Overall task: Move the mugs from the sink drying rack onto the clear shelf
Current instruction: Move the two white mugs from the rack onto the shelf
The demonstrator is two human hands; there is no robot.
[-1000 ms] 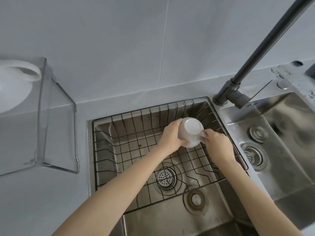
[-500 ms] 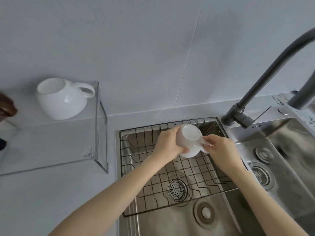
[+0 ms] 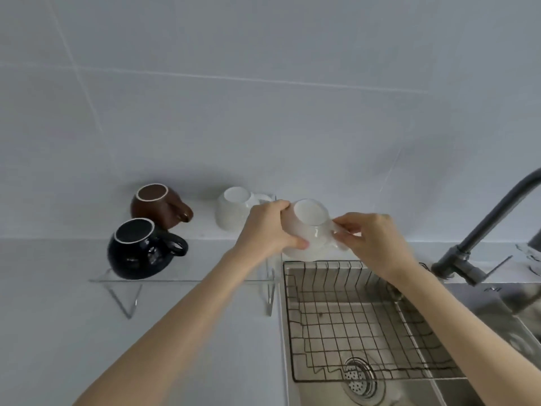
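Head view: white mug between both hands' grip

The left hand hides half the white mug behind it. The faucet runs off the right edge, and motion blur smears the held mug's handle.

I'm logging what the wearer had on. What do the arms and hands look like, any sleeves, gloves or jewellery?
Both forearms are bare as far as the frame shows, no sleeves in view. The left hand and right hand wear no gloves; no rings, watch or bracelets are visible.
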